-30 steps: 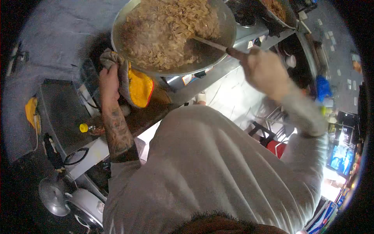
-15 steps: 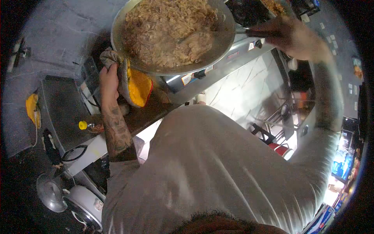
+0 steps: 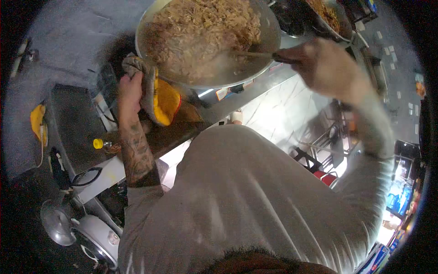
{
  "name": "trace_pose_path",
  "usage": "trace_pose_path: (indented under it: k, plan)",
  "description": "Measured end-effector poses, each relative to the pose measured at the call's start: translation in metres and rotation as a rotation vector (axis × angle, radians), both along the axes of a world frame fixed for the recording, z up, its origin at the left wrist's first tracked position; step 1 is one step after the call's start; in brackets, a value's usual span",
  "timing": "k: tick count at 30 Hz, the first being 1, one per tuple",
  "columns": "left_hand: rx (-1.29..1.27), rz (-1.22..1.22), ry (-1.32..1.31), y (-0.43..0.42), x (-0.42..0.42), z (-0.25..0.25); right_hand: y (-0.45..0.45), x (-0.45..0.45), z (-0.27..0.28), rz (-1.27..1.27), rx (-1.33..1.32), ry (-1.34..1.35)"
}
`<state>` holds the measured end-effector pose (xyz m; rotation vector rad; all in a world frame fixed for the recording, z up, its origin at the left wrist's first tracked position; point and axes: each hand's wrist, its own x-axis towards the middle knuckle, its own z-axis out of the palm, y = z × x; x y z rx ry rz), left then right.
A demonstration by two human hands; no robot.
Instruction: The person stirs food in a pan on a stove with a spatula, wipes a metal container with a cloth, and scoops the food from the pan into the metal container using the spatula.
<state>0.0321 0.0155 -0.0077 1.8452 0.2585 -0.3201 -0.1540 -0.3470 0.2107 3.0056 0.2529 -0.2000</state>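
A wide metal pan (image 3: 276, 28) at the top holds a heap of browned, shredded-looking meat (image 3: 205, 32). My left hand (image 3: 131, 91), at the pan's near left side, is closed around a grey and yellow oven mitt (image 3: 165, 102). The mitt's upper part lies close to the rim; whether it grips a pan handle is hidden. Over the pan's right side, my right hand (image 3: 319, 68) is wrapped round the dark handle of a long cooking utensil (image 3: 255, 54). Its thin shaft reaches into the meat, where the head is buried and blurred.
Another pan with food (image 3: 326, 18) stands at the upper right, beside a dark burner (image 3: 287, 18). A yellow-capped bottle (image 3: 98, 144) is left of my forearm. A second yellow mitt (image 3: 38, 122) hangs at far left. A white rice cooker (image 3: 98, 235) is at lower left.
My right hand has moved down and left, closer to me, drawing the utensil through the meat toward the pan's near right side. My left hand stays on the mitt.
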Motion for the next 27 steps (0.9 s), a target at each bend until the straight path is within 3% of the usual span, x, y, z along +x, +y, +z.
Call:
trace_pose_path:
  k: [3,6,7,8,13,15,18,21,25,27]
  plan:
    - [-0.061,-0.071,-0.014,0.002,-0.002,0.006,0.010,-0.003,-0.032,-0.076,-0.177,-0.047]
    - [-0.039,-0.093,-0.108,0.000,-0.007,0.015,-0.017,-0.011,-0.069,-0.108,-0.135,-0.197]
    - [-0.040,-0.088,-0.111,0.000,-0.007,0.015,-0.044,-0.011,-0.073,-0.126,-0.164,-0.126]
    - [0.020,-0.070,-0.079,-0.001,-0.006,0.016,-0.057,-0.011,-0.062,-0.034,-0.316,-0.179]
    - [0.141,-0.072,-0.038,-0.006,-0.006,0.010,-0.079,-0.019,0.021,0.119,-0.226,-0.266]
    - [-0.060,-0.072,-0.097,-0.002,-0.003,-0.001,-0.079,-0.022,0.045,0.112,-0.151,-0.255]
    - [-0.128,-0.070,-0.090,-0.003,-0.006,0.008,-0.061,-0.022,0.066,-0.148,-0.046,-0.060]
    - [-0.071,-0.055,-0.077,-0.005,-0.009,0.014,-0.077,-0.010,0.031,-0.059,0.212,-0.107]
    - [-0.113,-0.082,-0.097,-0.005,-0.008,0.012,-0.063,0.002,-0.054,-0.008,0.221,-0.124]
    - [-0.088,-0.024,-0.066,-0.010,-0.014,0.022,-0.066,-0.005,-0.063,0.002,0.260,-0.116]
